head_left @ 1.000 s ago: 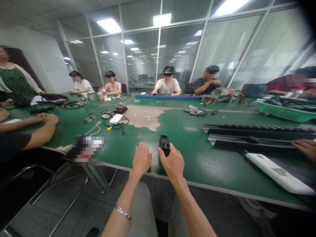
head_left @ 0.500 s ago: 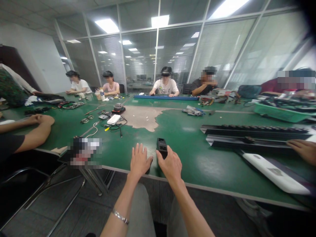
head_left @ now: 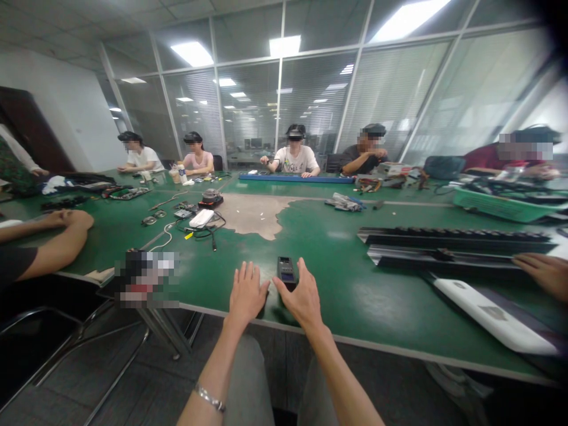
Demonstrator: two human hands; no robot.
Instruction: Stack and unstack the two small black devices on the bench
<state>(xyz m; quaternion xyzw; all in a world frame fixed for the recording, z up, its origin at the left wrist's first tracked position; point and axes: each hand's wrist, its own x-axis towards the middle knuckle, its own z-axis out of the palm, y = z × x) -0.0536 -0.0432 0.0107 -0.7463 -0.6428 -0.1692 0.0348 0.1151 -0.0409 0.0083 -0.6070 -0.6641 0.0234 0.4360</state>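
Observation:
A small black handheld device [head_left: 286, 267] with a little screen and buttons is on the green table [head_left: 337, 290] in front of me. My right hand [head_left: 304, 296] is right beside it, thumb and fingers spread either side of its near end; firm contact cannot be made out. My left hand [head_left: 247, 293] lies flat, palm down, near the table's front edge, left of the device. Its fingers are stretched out and hold nothing visible. A dark shape sits under the left thumb, too unclear to name.
To the right are long black metal channels [head_left: 435, 257], a long white casing [head_left: 492, 313] and a co-worker's hand [head_left: 541, 272]. A white box with cables [head_left: 202, 219] lies left of centre, gloves [head_left: 345, 202] farther back. A green basket [head_left: 510, 204] stands far right. Several people sit around the table.
The device has turned so that its screen faces me more, and my right hand's fingers have spread wider around it. My left hand stays flat. The view has shifted slightly.

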